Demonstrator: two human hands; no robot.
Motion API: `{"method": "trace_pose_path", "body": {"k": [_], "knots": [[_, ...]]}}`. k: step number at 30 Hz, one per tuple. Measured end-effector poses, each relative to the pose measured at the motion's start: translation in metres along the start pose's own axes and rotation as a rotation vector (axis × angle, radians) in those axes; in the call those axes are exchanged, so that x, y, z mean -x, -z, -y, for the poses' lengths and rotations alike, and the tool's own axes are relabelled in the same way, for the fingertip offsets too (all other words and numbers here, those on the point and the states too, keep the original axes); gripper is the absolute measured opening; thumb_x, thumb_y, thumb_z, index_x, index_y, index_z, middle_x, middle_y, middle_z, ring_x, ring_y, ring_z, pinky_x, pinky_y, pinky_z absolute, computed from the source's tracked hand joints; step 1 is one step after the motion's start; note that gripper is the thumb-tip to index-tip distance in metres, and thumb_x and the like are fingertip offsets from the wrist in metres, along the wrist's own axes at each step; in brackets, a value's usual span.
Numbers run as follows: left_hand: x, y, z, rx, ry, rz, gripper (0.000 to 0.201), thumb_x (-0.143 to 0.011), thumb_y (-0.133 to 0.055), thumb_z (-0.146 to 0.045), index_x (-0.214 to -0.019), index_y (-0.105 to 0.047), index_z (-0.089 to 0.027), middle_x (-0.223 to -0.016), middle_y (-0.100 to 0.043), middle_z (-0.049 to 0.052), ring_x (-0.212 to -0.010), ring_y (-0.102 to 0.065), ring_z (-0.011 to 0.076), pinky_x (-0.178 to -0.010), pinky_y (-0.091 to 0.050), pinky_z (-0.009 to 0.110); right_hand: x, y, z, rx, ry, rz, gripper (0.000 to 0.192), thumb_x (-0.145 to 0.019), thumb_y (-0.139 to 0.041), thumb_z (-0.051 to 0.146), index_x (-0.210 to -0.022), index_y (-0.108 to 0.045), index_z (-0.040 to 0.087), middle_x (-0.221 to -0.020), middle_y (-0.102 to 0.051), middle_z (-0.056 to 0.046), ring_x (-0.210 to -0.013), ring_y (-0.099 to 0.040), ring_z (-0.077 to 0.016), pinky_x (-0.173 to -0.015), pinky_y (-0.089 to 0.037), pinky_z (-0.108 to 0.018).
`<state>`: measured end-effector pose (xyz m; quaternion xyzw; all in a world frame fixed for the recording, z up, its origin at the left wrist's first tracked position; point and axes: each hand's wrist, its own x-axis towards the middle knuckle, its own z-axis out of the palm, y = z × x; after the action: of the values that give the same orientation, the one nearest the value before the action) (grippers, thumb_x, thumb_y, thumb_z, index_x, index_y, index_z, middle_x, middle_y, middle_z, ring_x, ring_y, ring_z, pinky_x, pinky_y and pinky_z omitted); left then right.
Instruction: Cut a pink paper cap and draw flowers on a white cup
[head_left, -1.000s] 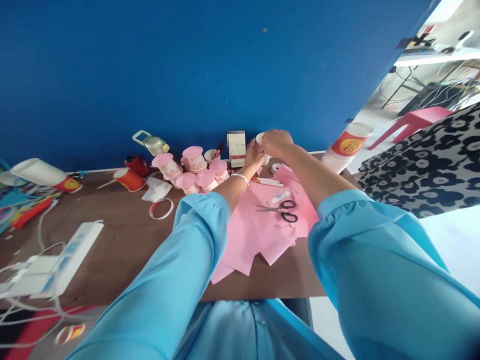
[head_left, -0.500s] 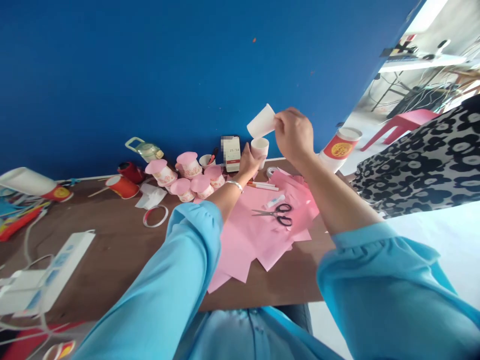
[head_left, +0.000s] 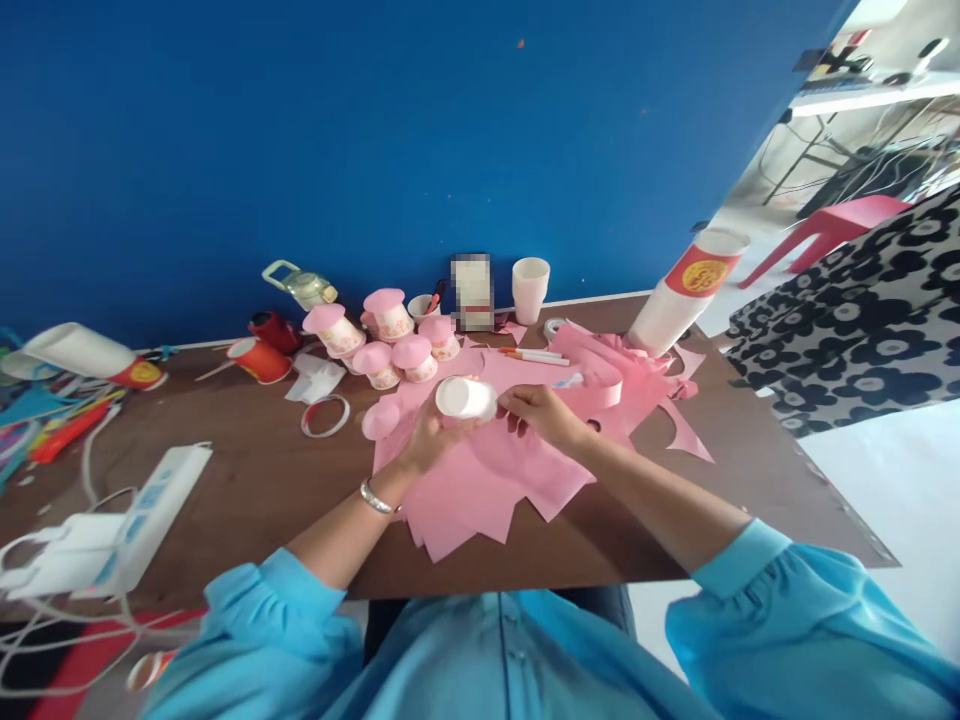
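Note:
A white paper cup (head_left: 465, 397) lies tilted between my hands above the pink paper sheets (head_left: 465, 510). My left hand (head_left: 429, 438) is wrapped round the cup from the left and below. My right hand (head_left: 544, 412) has its fingers pinched at the cup's right end. A pink paper disc (head_left: 380, 420) rests left of my left hand. Beyond it stand several small patterned cups with pink tops (head_left: 415, 357). White stacked cups (head_left: 530, 290) stand against the wall. The scissors are almost wholly hidden by my right arm.
Markers (head_left: 534, 355) and pink scraps (head_left: 645, 370) lie at the right of the table. A tall stack of cups (head_left: 664, 310) stands farther right. Leftward are a tape roll (head_left: 325, 416), a red cup (head_left: 259, 360) and a power strip (head_left: 154, 515). A phone (head_left: 472, 292) leans on the blue wall.
Both hands have come back from the wall towards me, bringing one white cup. The cup my left hand touched now stands free by the wall. The right hand has met the left.

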<state>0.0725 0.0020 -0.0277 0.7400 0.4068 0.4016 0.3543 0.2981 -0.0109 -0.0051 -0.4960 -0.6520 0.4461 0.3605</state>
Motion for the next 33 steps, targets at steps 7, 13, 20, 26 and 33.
{"method": "trace_pose_path", "body": {"k": [7, 13, 20, 26, 33], "knots": [[0.026, 0.012, 0.003, -0.17, 0.094, 0.125, 0.059, -0.08, -0.088, -0.041, -0.131, -0.066, -0.021, -0.134, -0.075, 0.014, -0.125, -0.071, 0.036, -0.107, -0.06, 0.057, 0.008, 0.002, -0.012, 0.534, 0.067, 0.005, 0.017, -0.1, -0.059, 0.015, -0.098, -0.076, 0.017, -0.11, -0.079, -0.012, -0.094, -0.072, -0.0225, -0.08, -0.048, -0.031], [0.026, 0.018, 0.01, -0.202, 0.027, 0.269, 0.086, -0.078, -0.091, -0.043, -0.153, -0.052, -0.023, -0.155, -0.063, 0.016, -0.145, -0.059, 0.0389, -0.123, -0.048, 0.06, 0.013, 0.002, -0.008, 0.835, 0.085, 0.096, 0.02, -0.105, -0.057, 0.019, -0.104, -0.076, 0.018, -0.109, -0.078, -0.011, -0.091, -0.073, -0.0214, -0.07, -0.045, -0.028], [0.025, 0.032, 0.012, -0.01, 0.131, 0.351, 0.1, -0.076, -0.092, -0.054, -0.16, -0.045, -0.027, -0.165, -0.053, 0.018, -0.152, -0.051, 0.0409, -0.125, -0.044, 0.062, 0.002, 0.008, 0.0, 1.037, 0.054, 0.084, 0.032, -0.109, -0.043, 0.018, -0.115, -0.075, 0.017, -0.118, -0.074, -0.014, -0.104, -0.072, -0.0249, -0.074, -0.047, -0.03], [0.027, 0.026, 0.017, -0.15, 0.049, 0.322, 0.087, -0.076, -0.091, -0.058, -0.149, -0.057, -0.024, -0.148, -0.065, 0.017, -0.138, -0.061, 0.0416, -0.117, -0.049, 0.061, -0.023, 0.018, -0.003, 1.155, -0.013, 0.058, 0.038, -0.106, -0.039, 0.011, -0.113, -0.075, 0.015, -0.123, -0.072, -0.018, -0.111, -0.068, -0.0291, -0.075, -0.05, -0.033], [0.027, 0.027, 0.018, -0.147, 0.032, 0.314, 0.081, -0.078, -0.089, -0.057, -0.146, -0.059, -0.024, -0.146, -0.066, 0.016, -0.137, -0.062, 0.0395, -0.118, -0.048, 0.059, -0.044, 0.051, -0.008, 1.22, -0.122, -0.042, 0.043, -0.1, -0.039, 0.004, -0.127, -0.072, 0.012, -0.133, -0.069, -0.024, -0.127, -0.063, -0.0336, -0.085, -0.057, -0.036]]}}
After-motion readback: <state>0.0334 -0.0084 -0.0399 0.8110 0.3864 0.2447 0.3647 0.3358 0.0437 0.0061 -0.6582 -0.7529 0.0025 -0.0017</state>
